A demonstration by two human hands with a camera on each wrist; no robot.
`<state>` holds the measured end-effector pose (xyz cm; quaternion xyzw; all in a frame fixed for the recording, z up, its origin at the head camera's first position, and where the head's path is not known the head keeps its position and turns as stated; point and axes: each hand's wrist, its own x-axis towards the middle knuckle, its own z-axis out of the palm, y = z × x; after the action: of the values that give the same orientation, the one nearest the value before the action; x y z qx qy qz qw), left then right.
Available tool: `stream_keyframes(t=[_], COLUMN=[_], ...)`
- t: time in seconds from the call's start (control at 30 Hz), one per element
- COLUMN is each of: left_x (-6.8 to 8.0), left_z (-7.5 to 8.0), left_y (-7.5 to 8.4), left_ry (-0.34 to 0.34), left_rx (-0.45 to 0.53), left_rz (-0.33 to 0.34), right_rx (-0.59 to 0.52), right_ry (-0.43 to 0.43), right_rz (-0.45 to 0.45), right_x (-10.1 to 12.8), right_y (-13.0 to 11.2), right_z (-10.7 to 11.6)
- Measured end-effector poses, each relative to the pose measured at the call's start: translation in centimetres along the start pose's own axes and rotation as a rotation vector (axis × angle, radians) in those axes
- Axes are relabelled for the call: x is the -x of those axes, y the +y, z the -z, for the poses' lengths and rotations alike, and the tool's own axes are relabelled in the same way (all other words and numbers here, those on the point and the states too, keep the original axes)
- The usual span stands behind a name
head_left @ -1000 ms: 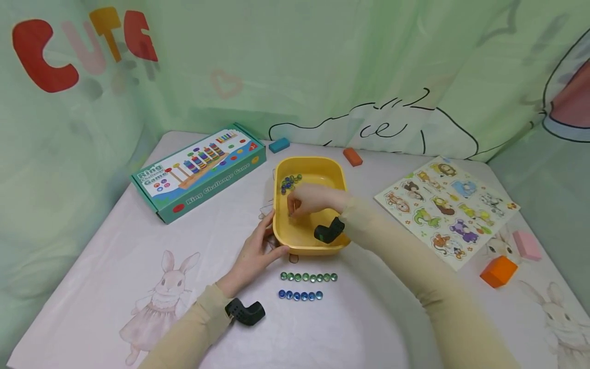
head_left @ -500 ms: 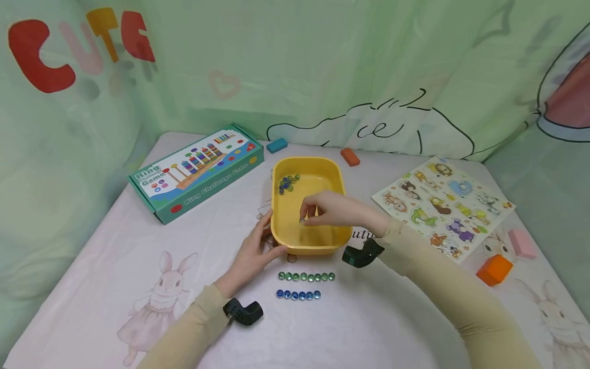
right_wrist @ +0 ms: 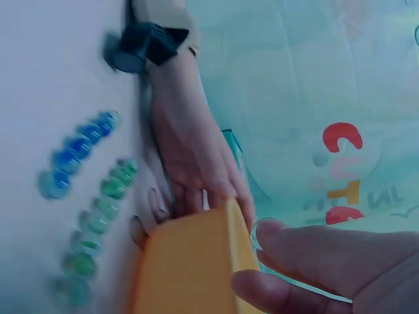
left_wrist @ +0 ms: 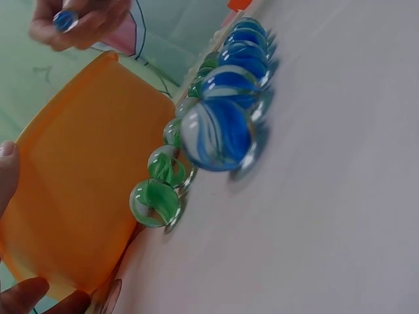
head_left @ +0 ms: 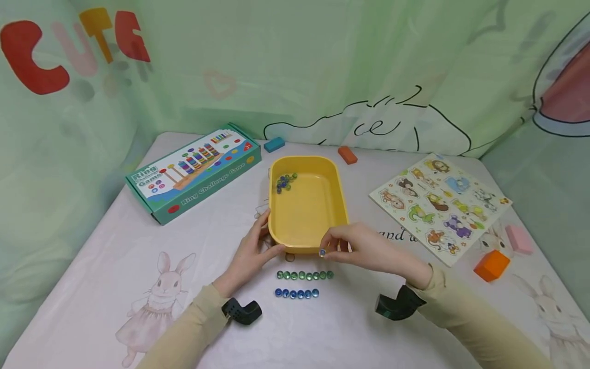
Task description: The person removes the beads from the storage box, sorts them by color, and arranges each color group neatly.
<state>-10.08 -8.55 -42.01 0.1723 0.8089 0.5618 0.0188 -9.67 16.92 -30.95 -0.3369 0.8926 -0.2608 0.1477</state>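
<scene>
Left hand (head_left: pixel 250 258) half-closed on yellow tray (head_left: pixel 308 207), 7 o'clock, likely bracing it; right hand (head_left: pixel 369 247) pinches blue marble (head_left: pixel 322 252), 5 o'clock.

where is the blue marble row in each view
Head: blue row below centre, on the near side of the green row.
Left wrist: blue row just right of centre, running up toward the top edge.
Right wrist: blue row at the left, slanting.
Shared landmark: the tub; in every view the green row lies between it and the blue row.
</scene>
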Motion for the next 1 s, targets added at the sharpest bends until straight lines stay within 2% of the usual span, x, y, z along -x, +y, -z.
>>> stream_keyframes(t=[0.37, 0.57, 0.8, 1.0], left_x=[0.0, 0.0, 0.1, 0.0], left_z=[0.0, -0.1, -0.1, -0.1], left_y=[-0.1, -0.1, -0.2, -0.2], left_ry=[-0.002, 0.002, 0.005, 0.002], left_rx=[-0.014, -0.022, -0.025, -0.023], left_rz=[-0.002, 0.014, 0.014, 0.013], right_rx=[-0.073, -0.035, 0.032, 0.069], right_ry=[-0.051, 0.004, 0.042, 0.028], right_rz=[-0.096, -0.095, -0.118, -0.114], right_x=[2.9, 3.3, 3.1, 3.1], right_y=[1.4, 1.8, 1.6, 1.6], right_z=[-4.4, -6.7, -7.9, -7.9])
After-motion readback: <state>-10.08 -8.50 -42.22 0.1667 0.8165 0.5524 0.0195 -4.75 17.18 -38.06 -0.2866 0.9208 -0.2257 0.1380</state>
